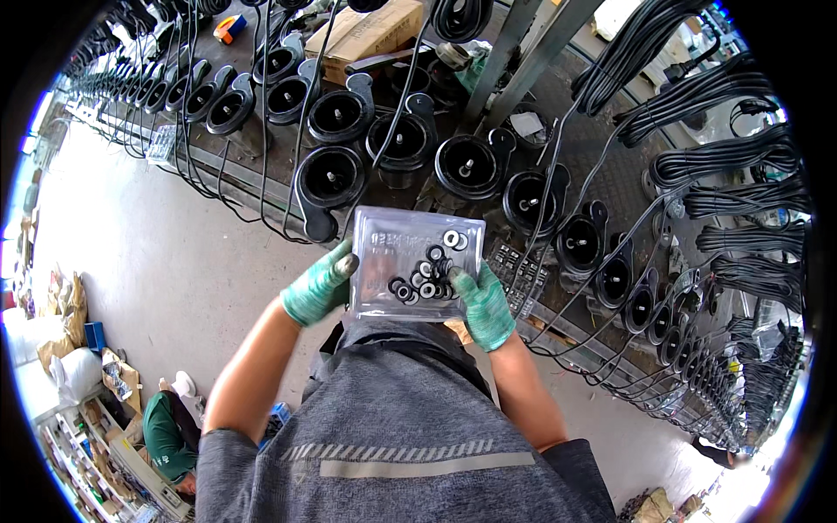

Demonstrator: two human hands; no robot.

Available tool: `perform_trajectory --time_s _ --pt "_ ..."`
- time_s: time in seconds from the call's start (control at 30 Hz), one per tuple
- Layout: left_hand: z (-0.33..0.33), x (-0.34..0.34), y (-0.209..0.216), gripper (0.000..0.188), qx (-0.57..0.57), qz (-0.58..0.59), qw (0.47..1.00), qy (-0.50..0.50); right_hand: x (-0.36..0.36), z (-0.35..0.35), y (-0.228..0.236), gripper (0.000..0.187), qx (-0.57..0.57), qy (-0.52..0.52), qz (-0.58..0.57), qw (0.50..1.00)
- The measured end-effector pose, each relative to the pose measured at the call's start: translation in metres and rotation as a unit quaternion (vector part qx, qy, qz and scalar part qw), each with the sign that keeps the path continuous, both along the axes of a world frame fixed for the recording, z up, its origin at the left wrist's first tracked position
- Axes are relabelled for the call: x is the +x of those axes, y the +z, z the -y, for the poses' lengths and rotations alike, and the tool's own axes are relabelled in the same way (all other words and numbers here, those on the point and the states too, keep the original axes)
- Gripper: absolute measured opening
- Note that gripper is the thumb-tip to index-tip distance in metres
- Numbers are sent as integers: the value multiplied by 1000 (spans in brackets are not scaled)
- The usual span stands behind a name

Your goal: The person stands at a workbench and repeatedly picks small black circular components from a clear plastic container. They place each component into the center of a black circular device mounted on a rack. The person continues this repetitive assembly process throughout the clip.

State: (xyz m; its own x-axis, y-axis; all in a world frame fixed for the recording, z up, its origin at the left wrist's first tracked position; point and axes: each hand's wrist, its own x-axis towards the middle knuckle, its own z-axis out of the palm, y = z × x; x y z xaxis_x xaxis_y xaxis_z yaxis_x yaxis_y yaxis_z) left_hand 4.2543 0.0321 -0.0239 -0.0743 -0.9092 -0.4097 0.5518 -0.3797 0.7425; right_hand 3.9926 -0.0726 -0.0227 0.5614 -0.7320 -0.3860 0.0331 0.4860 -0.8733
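Between my gloved hands is a clear plastic tray [375,253], held level in front of my body at the bench edge. My left hand [319,286], in a green glove, grips its left side with the thumb over the rim. On the opposite side my right hand [485,307], gloved the same way, closes on the wall with its thumb reaching inside, beside the washers. Several black and silver ring washers [427,281] lie loose in a heap toward the tray's right. One pale washer [451,238] sits apart near the far right corner.
Round black cup-shaped housings [467,167] with cables line the bench. Coiled black cables [724,166] hang at right. A cardboard box [366,39] and an orange-and-blue tape roll [229,29] lie farther back. A metal post [514,65] rises behind. Someone in green [167,436] is at lower left.
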Motion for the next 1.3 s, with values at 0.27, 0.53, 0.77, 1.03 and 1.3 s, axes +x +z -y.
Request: perform_trajectory --time_s 0.27,0.53,0.77,1.03,1.3 --pt "-6 -17 -10 81 21 -132 986 101 19 6 18 56 -198 8 -232 952" --pt "-16 14 -5 81 6 -144 986 84 65 41 60 31 -674 296 -334 588" --pt "-21 55 -9 83 23 -123 991 48 96 31 40 20 -705 263 -330 570" --pt "-19 102 -13 83 20 -158 987 10 142 15 39 23 -715 211 -385 544" --pt "-25 143 -5 76 19 -142 989 43 180 22 68 11 -651 35 -320 687"
